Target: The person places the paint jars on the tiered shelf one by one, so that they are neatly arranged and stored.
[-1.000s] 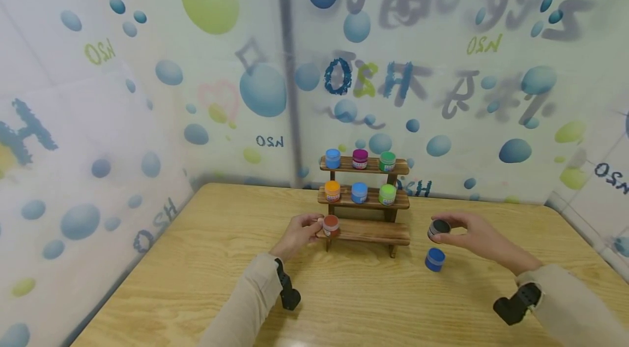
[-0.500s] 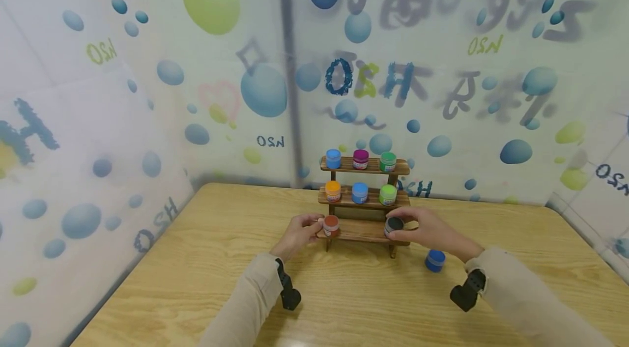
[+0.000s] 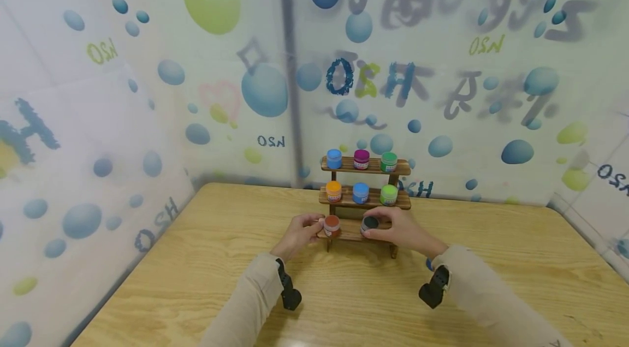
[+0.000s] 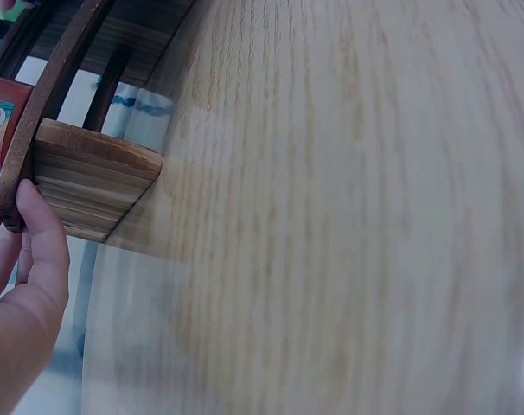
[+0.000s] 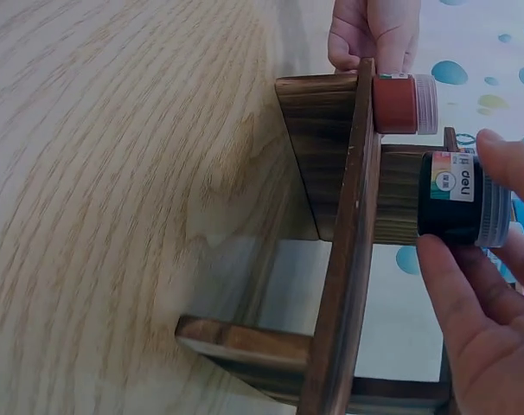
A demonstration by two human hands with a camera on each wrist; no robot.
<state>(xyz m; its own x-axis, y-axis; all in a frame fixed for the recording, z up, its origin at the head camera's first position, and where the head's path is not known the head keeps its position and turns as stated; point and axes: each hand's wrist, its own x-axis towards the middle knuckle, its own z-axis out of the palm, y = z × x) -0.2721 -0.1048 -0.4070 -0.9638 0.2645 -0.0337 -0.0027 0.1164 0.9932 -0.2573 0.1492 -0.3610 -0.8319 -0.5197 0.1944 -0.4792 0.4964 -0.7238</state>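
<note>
The three-tier wooden display stand [image 3: 356,231] is at the back middle of the table. My left hand [image 3: 301,233] pinches the left end of its bottom shelf, thumb and fingers on either side of the board in the left wrist view. Beside those fingers a red-brown paint jar [image 3: 331,225] rests on that shelf. Thumb and fingers of my right hand [image 3: 400,229] grip a black paint jar [image 5: 452,197] by its sides. In the head view it overlaps the middle of the bottom shelf; the right wrist view shows a small gap between its base and the board.
Orange [image 3: 333,191], blue [image 3: 361,193] and lime green [image 3: 389,195] jars fill the middle shelf. On top stand light blue [image 3: 334,159], purple [image 3: 361,159] and green [image 3: 389,161] jars. A dark blue jar [image 3: 429,264] is mostly hidden behind my right wrist. A patterned curtain [image 3: 236,161] hangs behind the table.
My right hand has carried the black jar leftward, from above the dark blue jar to the middle of the bottom shelf. The left hand keeps its hold on the shelf end.
</note>
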